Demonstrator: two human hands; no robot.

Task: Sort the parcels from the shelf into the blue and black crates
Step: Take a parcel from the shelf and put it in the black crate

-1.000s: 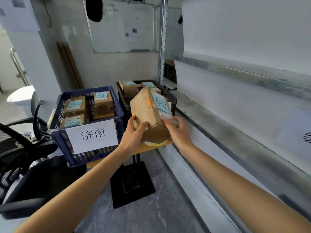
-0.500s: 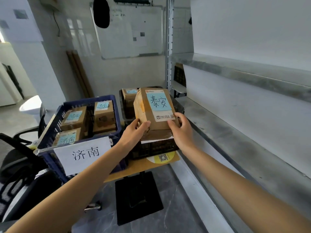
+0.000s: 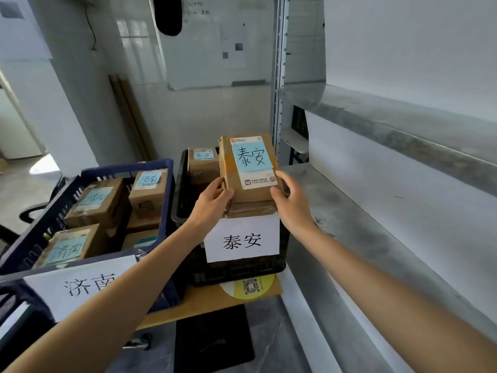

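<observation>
A brown cardboard parcel [image 3: 248, 168] with a blue note reading 泰安 sits over the black crate [image 3: 242, 270], label facing up. My left hand [image 3: 212, 200] grips its near left corner and my right hand [image 3: 290, 203] grips its near right corner. The black crate carries a white sign with the same 泰安 characters and holds another parcel [image 3: 203, 164] behind. Left of it, the blue crate [image 3: 166, 184], signed 济南, holds several parcels with blue 济南 notes [image 3: 98, 200].
A grey metal shelf [image 3: 363, 224] runs along the right, with an upper shelf board above it. Both crates stand on a wooden board [image 3: 204, 305] over a black base. A black office chair [image 3: 16, 230] sits at the far left.
Both hands have carried the parcel forward and turned it flat, label up, over the black crate. The view has moved closer to the crates.
</observation>
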